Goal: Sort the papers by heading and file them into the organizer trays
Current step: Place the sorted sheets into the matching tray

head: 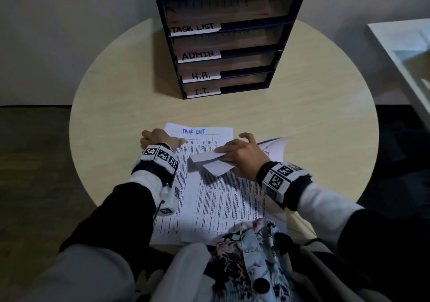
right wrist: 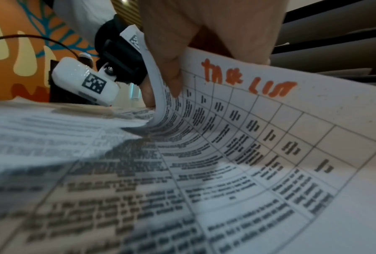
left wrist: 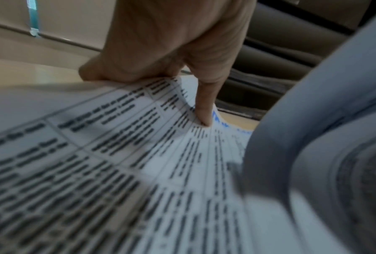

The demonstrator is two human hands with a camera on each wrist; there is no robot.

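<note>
The left hand [head: 160,139] rests on the upper left edge of the paper stack [head: 216,199], one finger [left wrist: 204,111] pressing the top sheet, nothing clasped. The sheets are thin, white, printed with a ruled grid; the one under this hand is headed "TASK LIST" in blue. To its right, the right hand [head: 242,155] pinches the curled-up corners of several sheets [head: 209,162], one headed in orange. Beyond both hands on the round pale wooden table [head: 314,120] stands the dark blue organizer [head: 232,46], trays labelled TASK LIST, ADMIN, H.R., I.T.
</note>
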